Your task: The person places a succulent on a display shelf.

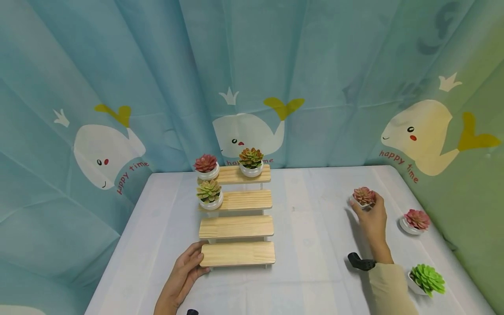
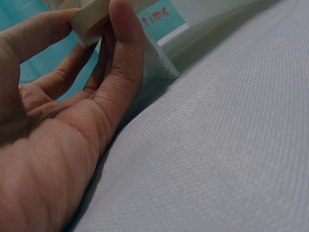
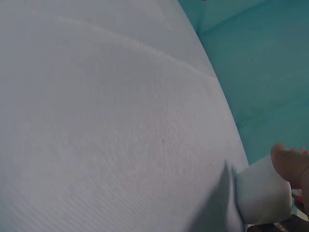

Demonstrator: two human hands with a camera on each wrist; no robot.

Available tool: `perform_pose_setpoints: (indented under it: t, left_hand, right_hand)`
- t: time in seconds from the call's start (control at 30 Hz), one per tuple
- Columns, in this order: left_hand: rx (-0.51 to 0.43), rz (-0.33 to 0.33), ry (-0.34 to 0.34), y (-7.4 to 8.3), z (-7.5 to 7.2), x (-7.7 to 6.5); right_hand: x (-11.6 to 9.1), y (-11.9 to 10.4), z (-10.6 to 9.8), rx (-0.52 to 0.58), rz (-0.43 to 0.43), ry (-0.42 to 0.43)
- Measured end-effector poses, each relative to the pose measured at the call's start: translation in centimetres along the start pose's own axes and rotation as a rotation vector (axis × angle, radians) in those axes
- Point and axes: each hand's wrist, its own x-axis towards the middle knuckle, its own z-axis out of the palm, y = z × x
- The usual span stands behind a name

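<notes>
A tiered wooden plant stand [image 1: 237, 253] with several pale boards stands left of the middle of the table. At the left end of its lowest board, my left hand [image 1: 184, 272] grips the wood between thumb and fingers; the left wrist view shows the board's corner [image 2: 91, 23] between them. My right hand [image 1: 373, 218] holds a reddish potted succulent [image 1: 364, 197] by its white pot [image 3: 263, 193], at the right of the table. Whether that pot touches the cloth is hard to tell. In the right wrist view only a thumb and part of the fingers show.
On the top board sit a red succulent [image 1: 206, 166] and an orange-green one [image 1: 251, 161]; a yellow-green succulent [image 1: 209, 193] is on the board below, at the left. Near the right edge are a pink succulent [image 1: 415, 221] and a bright green one [image 1: 426, 280]. A blue curtain [image 1: 330, 87] hangs behind.
</notes>
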Motion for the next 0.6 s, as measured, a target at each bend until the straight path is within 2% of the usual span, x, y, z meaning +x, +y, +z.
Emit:
perform_pose_setpoints:
  t: [0.23, 0.43, 0.53, 0.6]
  left_hand:
    - [0.003, 0.001, 0.0, 0.0, 0.0, 0.0]
    - [0.01, -0.014, 0.026, 0.1, 0.1, 0.0]
    - [0.016, -0.019, 0.03, 0.1, 0.1, 0.0]
    - [0.02, -0.021, 0.029, 0.1, 0.1, 0.0]
  right_hand:
    - [1.4, -0.1, -0.1, -0.059, 0.006, -0.056]
    - [2.6, -0.5, 0.3, -0.07, -0.044, -0.24]
    - [3.0, -0.9, 0.5, -0.043, -0.106, -0.325]
    - [3.0, -1.3, 0.8, -0.023, -0.152, -0.345]
